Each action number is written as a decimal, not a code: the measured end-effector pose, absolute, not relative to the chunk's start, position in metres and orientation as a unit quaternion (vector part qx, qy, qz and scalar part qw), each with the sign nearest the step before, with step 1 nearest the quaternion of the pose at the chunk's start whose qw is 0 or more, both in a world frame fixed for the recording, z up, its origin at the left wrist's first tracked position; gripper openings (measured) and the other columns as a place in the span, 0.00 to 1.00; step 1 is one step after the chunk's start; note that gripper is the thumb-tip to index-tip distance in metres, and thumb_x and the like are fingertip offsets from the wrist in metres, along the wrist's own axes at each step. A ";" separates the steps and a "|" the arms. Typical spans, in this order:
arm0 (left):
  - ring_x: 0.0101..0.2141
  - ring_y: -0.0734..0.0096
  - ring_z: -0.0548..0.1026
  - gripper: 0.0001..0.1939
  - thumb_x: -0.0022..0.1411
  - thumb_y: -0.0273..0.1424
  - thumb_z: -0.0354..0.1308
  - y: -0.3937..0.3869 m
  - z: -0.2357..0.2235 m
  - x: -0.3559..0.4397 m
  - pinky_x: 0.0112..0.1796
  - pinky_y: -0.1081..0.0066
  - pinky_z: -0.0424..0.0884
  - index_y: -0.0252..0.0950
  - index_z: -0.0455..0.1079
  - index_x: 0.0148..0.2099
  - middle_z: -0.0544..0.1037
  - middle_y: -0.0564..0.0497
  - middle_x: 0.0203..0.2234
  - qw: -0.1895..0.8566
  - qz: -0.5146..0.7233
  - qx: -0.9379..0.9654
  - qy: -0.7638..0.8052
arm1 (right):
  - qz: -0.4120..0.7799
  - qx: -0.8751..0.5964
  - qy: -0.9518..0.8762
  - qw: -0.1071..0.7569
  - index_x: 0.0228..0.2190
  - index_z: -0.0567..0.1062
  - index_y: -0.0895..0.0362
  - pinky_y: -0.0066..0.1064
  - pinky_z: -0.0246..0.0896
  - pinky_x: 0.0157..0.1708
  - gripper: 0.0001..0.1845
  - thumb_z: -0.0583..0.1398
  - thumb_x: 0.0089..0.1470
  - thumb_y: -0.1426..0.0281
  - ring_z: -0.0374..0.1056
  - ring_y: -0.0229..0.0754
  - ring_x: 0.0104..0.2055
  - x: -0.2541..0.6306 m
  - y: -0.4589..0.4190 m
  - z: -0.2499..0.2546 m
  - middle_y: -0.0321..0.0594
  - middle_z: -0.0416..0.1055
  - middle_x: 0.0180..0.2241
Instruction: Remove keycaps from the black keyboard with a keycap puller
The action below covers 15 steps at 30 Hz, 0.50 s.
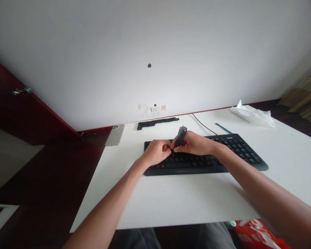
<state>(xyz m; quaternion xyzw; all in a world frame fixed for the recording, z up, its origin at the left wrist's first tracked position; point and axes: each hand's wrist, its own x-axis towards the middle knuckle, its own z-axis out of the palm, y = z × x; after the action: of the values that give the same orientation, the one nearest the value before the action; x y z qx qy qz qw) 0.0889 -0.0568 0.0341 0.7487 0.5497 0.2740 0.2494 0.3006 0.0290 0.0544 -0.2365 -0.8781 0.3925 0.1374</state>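
Observation:
A black keyboard [184,159] lies on the white table, with both my hands over its upper left part. My right hand [194,143] is closed around a dark grey stick-like tool [181,136], held nearly upright with its blunt end up. Fingers and keys hide the tool's lower end, so its kind is unclear. My left hand [158,151] is curled beside it, fingertips pressed together at the keys and touching or almost touching the right fingers. Whatever the left fingers pinch, if anything, is hidden. Behind the keyboard, several loose black keycaps [158,122] lie in rows.
A phone [115,135] lies face down at the table's left edge. Behind the keyboard are its cable [204,124], a thin blue stick [224,128] and a crumpled white plastic bag [254,116]. A red package [257,233] sits below the front edge.

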 end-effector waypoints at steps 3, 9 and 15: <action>0.23 0.76 0.58 0.07 0.61 0.26 0.57 -0.058 0.031 0.088 0.28 0.72 0.54 0.36 0.77 0.33 0.64 0.58 0.20 0.245 0.286 0.746 0.549 | 0.409 -0.230 -0.869 0.154 0.39 0.86 0.53 0.35 0.66 0.35 0.20 0.68 0.55 0.51 0.73 0.47 0.34 0.302 0.033 0.053 0.40 0.81 0.33; 0.23 0.77 0.63 0.09 0.59 0.25 0.57 -0.059 0.027 0.087 0.31 0.73 0.60 0.35 0.79 0.39 0.68 0.58 0.20 0.262 0.301 0.740 0.542 | 0.442 -0.259 -0.842 0.171 0.30 0.81 0.59 0.32 0.59 0.29 0.29 0.60 0.61 0.45 0.66 0.41 0.28 0.301 0.037 0.048 0.39 0.73 0.25; 0.23 0.76 0.62 0.09 0.59 0.26 0.58 -0.060 0.031 0.087 0.30 0.73 0.59 0.35 0.79 0.39 0.67 0.58 0.20 0.265 0.285 0.741 0.547 | 0.466 -0.211 -0.829 0.225 0.32 0.80 0.58 0.34 0.61 0.36 0.20 0.63 0.59 0.53 0.68 0.44 0.35 0.292 0.030 0.046 0.41 0.76 0.32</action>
<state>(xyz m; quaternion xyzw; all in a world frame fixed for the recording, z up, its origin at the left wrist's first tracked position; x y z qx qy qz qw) 0.0875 -0.0595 0.0313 0.7408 0.5474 0.2850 0.2651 0.2921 0.0298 0.0463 -0.2111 -0.8291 0.4662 0.2249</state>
